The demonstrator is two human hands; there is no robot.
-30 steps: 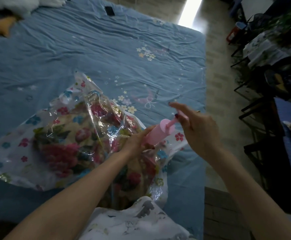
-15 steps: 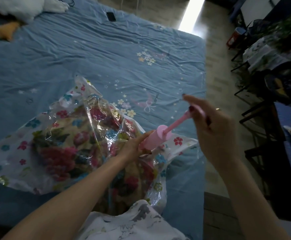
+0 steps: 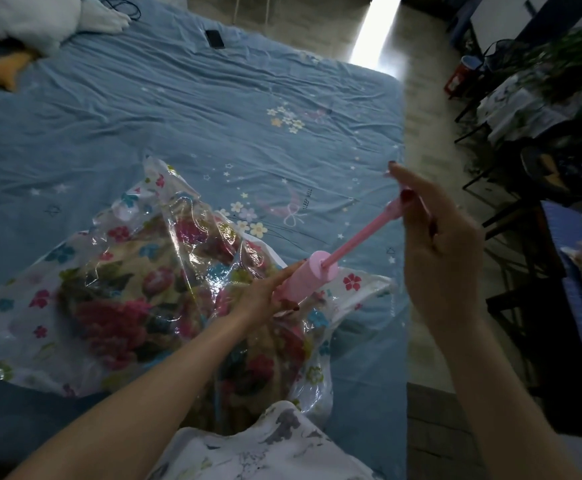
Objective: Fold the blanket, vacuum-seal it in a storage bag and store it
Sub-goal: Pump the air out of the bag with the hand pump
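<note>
A folded floral blanket (image 3: 116, 299) lies inside a clear flower-printed storage bag (image 3: 16, 317) on the blue bed. A pink hand pump (image 3: 308, 280) stands tilted on the bag near its right side. My left hand (image 3: 265, 296) grips the pump's barrel low down. My right hand (image 3: 435, 251) holds the handle at the top of the pump's rod (image 3: 359, 240), which is drawn far out toward the upper right.
The blue bed sheet (image 3: 196, 98) stretches ahead, with a dark phone (image 3: 215, 38) and a white plush toy (image 3: 23, 19) at its far end. The bed's right edge borders a tiled floor (image 3: 421, 109). Dark chairs and a table (image 3: 539, 98) crowd the right side.
My right hand has pulled the pump's rod up and out to the right, so much more of the rod shows. My left hand stays on the barrel.
</note>
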